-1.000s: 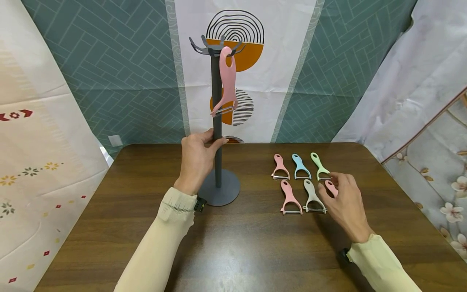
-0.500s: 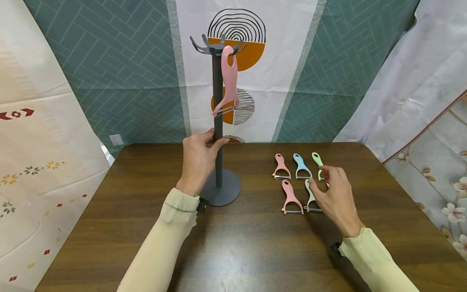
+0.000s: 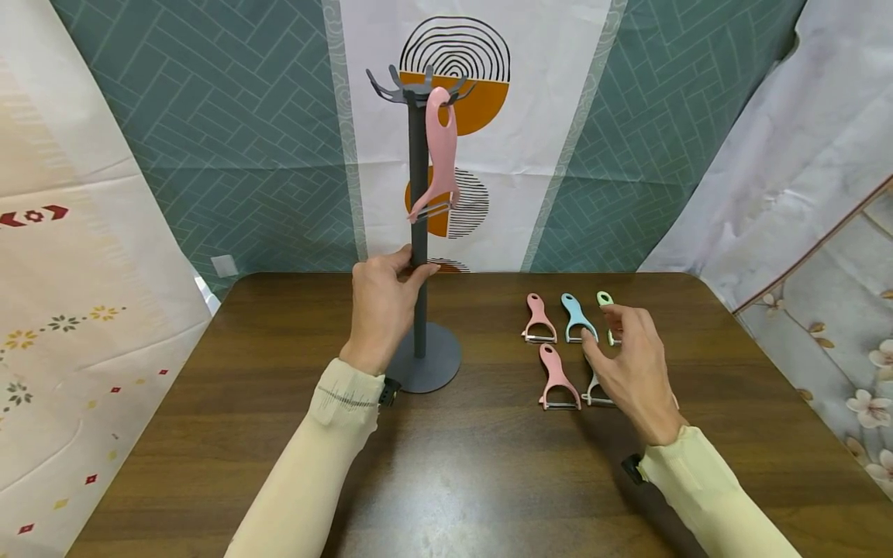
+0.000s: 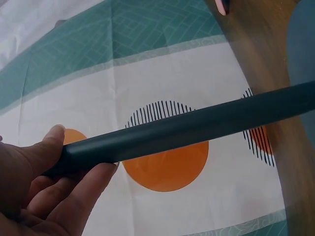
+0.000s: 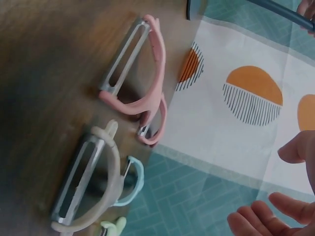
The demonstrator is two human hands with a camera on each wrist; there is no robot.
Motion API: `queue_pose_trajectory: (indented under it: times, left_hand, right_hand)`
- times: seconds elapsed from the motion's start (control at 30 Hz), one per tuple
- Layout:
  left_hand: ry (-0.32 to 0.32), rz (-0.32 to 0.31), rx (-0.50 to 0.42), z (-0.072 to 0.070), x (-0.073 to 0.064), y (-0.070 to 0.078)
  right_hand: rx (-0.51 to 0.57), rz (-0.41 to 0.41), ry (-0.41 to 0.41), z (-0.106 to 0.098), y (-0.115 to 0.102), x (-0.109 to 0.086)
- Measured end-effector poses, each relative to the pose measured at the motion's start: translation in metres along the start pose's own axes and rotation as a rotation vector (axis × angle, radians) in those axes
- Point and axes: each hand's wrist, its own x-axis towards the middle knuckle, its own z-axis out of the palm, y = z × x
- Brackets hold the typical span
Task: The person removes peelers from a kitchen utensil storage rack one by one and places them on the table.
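Observation:
My left hand (image 3: 382, 306) grips the pole of a dark grey hook stand (image 3: 418, 310), thumb and fingers around it. From a top hook hangs a pink peeler (image 3: 441, 151), blade down. My right hand (image 3: 631, 376) hovers over the peelers on the table, thumb and fingers parted with nothing between them. It largely covers a grey-white peeler (image 5: 114, 182) and partly a green peeler (image 3: 604, 298). Just left of it lie a front pink peeler (image 3: 553, 372), a back pink peeler (image 3: 536, 311) and a blue peeler (image 3: 574, 310). Another pink one is nearly all hidden behind this hand.
The stand's round base (image 3: 436, 368) rests on the brown wooden table (image 3: 446, 465). Several upturned hooks (image 3: 391, 85) ring its top. A patterned cloth (image 3: 558, 70) hangs behind the table's back edge, with more cloth at both sides.
My right hand has moved left and up, from the rightmost pink peeler to over the grey-white one, covering more of it. My left hand keeps its hold on the pole.

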Motion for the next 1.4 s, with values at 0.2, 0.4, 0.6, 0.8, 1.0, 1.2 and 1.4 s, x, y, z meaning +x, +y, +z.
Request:
queue_pose_trajectory:
  times: [0.2, 0.4, 0.6, 0.8, 1.0, 1.2, 1.4]
  left_hand:
    - [0.007, 0.024, 0.012, 0.002, -0.001, 0.001]
    - [0.019, 0.027, 0.036, 0.001, -0.002, 0.002]
    - [0.029, 0.027, 0.041, 0.001, -0.003, 0.002]
    - [0.04, 0.038, 0.035, 0.0, -0.004, 0.001]
    - [0.05, 0.04, 0.034, 0.0, -0.004, 0.0]
    - [0.059, 0.035, 0.043, 0.0, -0.005, 0.0]
    - [0.069, 0.037, 0.055, -0.001, -0.006, 0.001]
  right_hand:
    - [0.023, -0.028, 0.038, 0.002, -0.004, 0.003]
    - [0.063, -0.036, 0.058, 0.005, -0.01, 0.006]
    - [0.126, -0.03, 0.08, 0.009, -0.021, 0.009]
    - [0.161, -0.029, 0.073, 0.013, -0.033, 0.013]
    - [0.193, -0.011, 0.058, 0.02, -0.045, 0.016]
    - [0.205, -0.03, 0.058, 0.027, -0.051, 0.017]
    - [0.213, -0.037, 0.077, 0.031, -0.058, 0.02]
